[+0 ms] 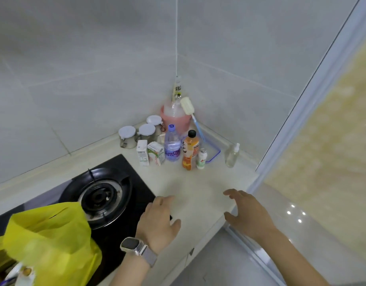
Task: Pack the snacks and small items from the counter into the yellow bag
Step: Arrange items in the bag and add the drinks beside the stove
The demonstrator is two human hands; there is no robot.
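Just left of both hands (200, 215): yellow bag (52, 242)

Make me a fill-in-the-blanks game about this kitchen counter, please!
1. The bag lying on the stove is coloured ____.
2. The orange juice bottle has a ____ cap.
3. The watch is on the ____ wrist.
4. Both hands, left and right, hold ____.

Missing words: yellow; black; left; nothing
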